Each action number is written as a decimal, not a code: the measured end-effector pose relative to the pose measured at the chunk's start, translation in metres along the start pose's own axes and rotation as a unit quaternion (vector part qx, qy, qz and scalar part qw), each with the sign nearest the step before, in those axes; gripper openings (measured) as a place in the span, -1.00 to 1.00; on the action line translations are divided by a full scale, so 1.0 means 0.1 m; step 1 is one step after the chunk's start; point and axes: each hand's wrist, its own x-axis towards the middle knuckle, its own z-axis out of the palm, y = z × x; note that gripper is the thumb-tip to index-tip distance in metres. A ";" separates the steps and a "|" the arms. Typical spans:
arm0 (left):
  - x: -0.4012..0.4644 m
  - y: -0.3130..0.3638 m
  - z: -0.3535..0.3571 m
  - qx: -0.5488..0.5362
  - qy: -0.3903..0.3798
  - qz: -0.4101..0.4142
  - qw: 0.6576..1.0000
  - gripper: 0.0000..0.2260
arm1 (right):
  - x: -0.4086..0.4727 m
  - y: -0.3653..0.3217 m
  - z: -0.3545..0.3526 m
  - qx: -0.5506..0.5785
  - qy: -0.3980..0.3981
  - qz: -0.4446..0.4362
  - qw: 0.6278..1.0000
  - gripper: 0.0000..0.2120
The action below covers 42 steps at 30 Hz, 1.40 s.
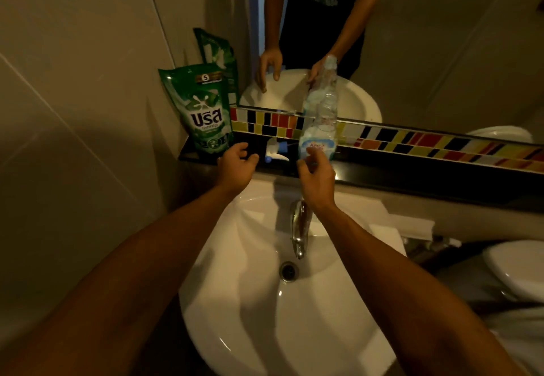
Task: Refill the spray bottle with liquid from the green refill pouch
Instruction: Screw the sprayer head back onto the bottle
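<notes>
The green refill pouch (pixel 203 110) stands upright at the left end of the black ledge (pixel 412 169), against the wall. A clear spray bottle (pixel 322 128) without its head stands on the ledge in front of the mirror. Its white and blue spray head (pixel 275 151) lies on the ledge between pouch and bottle. My left hand (pixel 235 166) hovers over the ledge just right of the pouch's base, with its fingers apart and nothing in it. My right hand (pixel 316 181) has its fingertips closed around the bottle's lower part.
A white sink (pixel 235 302) with a chrome tap (pixel 298 228) lies below the ledge. Behind the ledge run a band of coloured tiles (pixel 426 140) and a mirror (pixel 441 51). White folded paper (pixel 397 225) lies right of the tap. A toilet (pixel 515 269) stands at the right.
</notes>
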 end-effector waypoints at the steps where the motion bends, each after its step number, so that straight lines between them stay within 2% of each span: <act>1: 0.00 0.02 0.04 0.010 -0.011 -0.001 1.000 -0.53 | 0.02 0.04 -0.08 0.004 0.012 0.001 1.000 -0.56; 7: 0.14 0.09 0.29 0.036 -0.031 -0.030 0.998 -0.46 | 0.27 0.00 -0.49 0.006 0.062 -0.007 0.998 -0.46; 12: 0.34 0.08 0.47 0.063 -0.026 -0.041 0.997 -0.45 | 0.58 -0.10 -0.58 -0.016 0.018 -0.017 1.000 -0.28; 18: 0.55 0.06 0.70 0.098 -0.017 -0.051 0.994 -0.40 | 0.89 -0.22 -0.51 -0.011 -0.044 -0.049 0.998 -0.37; 25: 0.60 0.08 0.95 0.133 0.016 -0.068 0.989 -0.56 | 0.99 -0.22 -0.42 -0.002 -0.076 -0.040 0.996 -0.49; 33: 0.65 0.01 0.91 0.004 0.011 -0.087 0.996 -0.53 | 0.99 -0.21 -0.48 0.009 -0.092 -0.056 0.994 -0.51; 37: 0.67 0.10 0.64 -0.068 -0.008 -0.053 0.996 -0.51 | 0.95 -0.26 -0.59 -0.012 -0.098 -0.049 0.994 -0.53; 42: 0.65 0.41 0.26 -0.091 0.001 0.016 0.996 -0.50 | 0.78 -0.29 -0.79 -0.039 -0.105 -0.048 0.993 -0.59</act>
